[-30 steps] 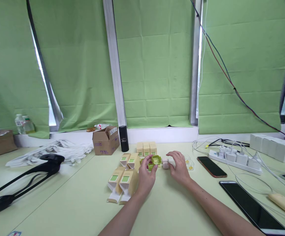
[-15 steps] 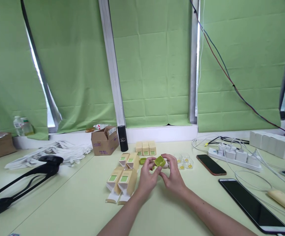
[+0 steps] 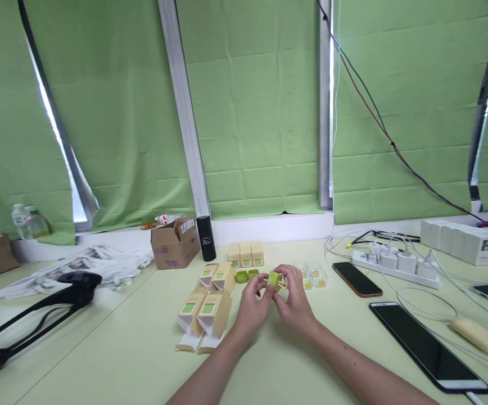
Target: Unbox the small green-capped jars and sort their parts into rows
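Observation:
My left hand (image 3: 250, 305) and my right hand (image 3: 295, 301) meet above the table and pinch a small green plastic case (image 3: 273, 279) between their fingertips; a whitish piece shows at its right side. Two more green case parts (image 3: 246, 275) lie on the table just behind. Left of my hands lie several tan cartons with green labels (image 3: 205, 308), open at the near end. Three closed tan cartons (image 3: 245, 254) stand in a row further back. Small clear cups with yellow dots (image 3: 313, 275) sit right of my hands.
A brown cardboard box (image 3: 175, 243) and a black cylinder (image 3: 203, 238) stand near the window sill. A phone (image 3: 356, 278), a power strip with chargers (image 3: 396, 264), a tablet (image 3: 426, 344) and white boxes (image 3: 462, 241) lie right. Black straps (image 3: 37, 315) and papers (image 3: 84, 262) lie left.
My right hand left the white piece on the table and joined my left hand on the green case. Both hands lifted it toward me, and the case went from open to closed.

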### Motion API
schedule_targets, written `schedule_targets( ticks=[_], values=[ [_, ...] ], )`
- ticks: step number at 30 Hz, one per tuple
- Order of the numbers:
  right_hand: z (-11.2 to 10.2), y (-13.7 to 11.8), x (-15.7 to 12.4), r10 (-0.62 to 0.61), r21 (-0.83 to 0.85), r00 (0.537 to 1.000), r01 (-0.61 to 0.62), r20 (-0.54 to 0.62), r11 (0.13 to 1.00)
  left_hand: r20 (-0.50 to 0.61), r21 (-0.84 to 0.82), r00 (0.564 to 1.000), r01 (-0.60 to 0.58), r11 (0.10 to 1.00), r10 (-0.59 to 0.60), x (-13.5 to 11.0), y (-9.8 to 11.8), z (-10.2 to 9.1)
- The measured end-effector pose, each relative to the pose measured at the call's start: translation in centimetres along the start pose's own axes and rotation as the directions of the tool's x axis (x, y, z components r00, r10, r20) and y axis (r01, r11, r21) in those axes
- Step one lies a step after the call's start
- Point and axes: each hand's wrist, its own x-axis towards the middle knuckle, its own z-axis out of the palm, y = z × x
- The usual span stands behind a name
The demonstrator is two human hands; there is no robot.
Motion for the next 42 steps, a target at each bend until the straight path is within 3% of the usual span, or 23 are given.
schedule_targets(
  ticks=[8,13,23,29,42],
  values=[
    [-0.4,0.1,0.3,0.033,0.001,0.999,-0.033,-0.018,0.999,-0.097,0.097,0.986,-0.125,0.987,0.134,0.2,-0.2,-0.4],
    [-0.5,0.0,0.3,0.055,0.025,0.998,-0.055,-0.020,0.998,-0.120,0.194,0.979,-0.137,0.971,0.163,0.1,0.1,-0.7],
    [-0.6,-0.4,0.0,0.111,0.081,0.994,-0.112,0.011,0.990,-0.047,0.282,0.962,-0.247,0.927,0.271,-0.2,1.2,-0.9],
    [-0.7,-0.5,0.1,0.098,0.089,0.995,-0.100,0.028,0.991,-0.016,0.237,0.970,-0.230,0.944,0.241,-0.1,1.2,-0.8],
    [-0.8,-0.7,0.3,0.091,0.146,0.995,-0.096,0.040,0.985,-0.068,0.215,0.965,-0.233,0.949,0.252,0.1,0.4,-1.0]
  ],
)
